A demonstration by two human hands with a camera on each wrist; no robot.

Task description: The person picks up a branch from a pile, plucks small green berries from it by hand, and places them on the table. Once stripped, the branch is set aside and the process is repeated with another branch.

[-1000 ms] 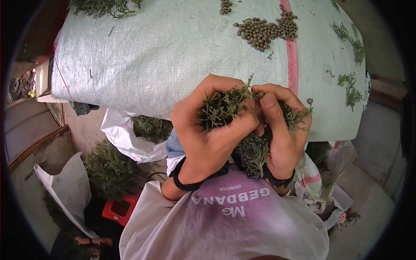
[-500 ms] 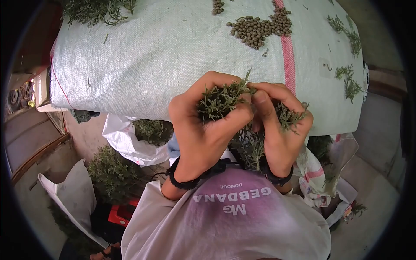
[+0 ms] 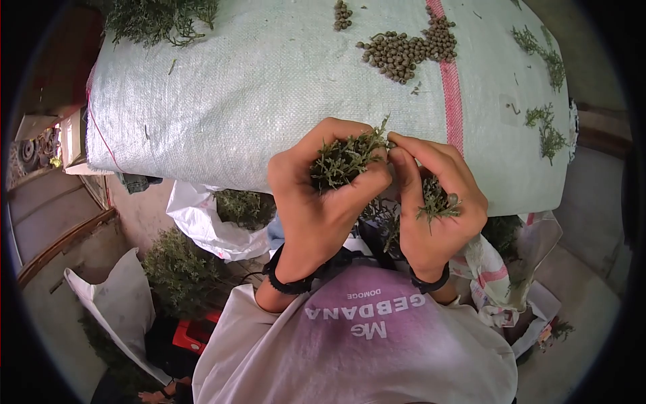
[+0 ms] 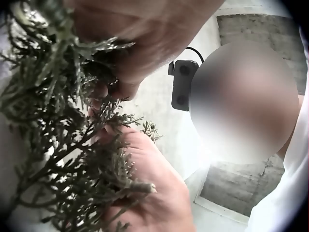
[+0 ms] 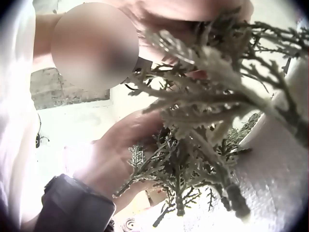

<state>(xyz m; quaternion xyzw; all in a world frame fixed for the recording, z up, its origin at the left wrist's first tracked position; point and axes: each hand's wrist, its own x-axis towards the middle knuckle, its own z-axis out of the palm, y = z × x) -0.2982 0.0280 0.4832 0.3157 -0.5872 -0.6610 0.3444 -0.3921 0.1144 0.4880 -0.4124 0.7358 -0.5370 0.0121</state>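
In the head view my left hand (image 3: 313, 202) curls round a bunch of green sprigs (image 3: 343, 161). My right hand (image 3: 441, 202) pinches at the bunch's tip with thumb and forefinger, where a small round berry (image 3: 390, 144) shows. Its other fingers hold a smaller sprig (image 3: 437, 204) with a berry (image 3: 453, 199) on it against the palm. The left wrist view has leafy stems (image 4: 72, 150) close up, with the right hand (image 4: 154, 188) beyond them. In the right wrist view stems (image 5: 207, 106) hide most of the fingers.
A white woven sack (image 3: 222, 101) with a pink stripe lies in front, bearing a pile of brown berries (image 3: 400, 57) and loose sprigs (image 3: 158, 20). Below left are an open white bag (image 3: 208, 225), greenery (image 3: 182, 269) and a red object (image 3: 190, 335); another bag (image 3: 494, 276) stands at right.
The hands stay close together while the right hand has turned slightly, with its fingers reaching over the bunch's tip. The sprig in its palm shows differently, and less foliage hangs below between the wrists.
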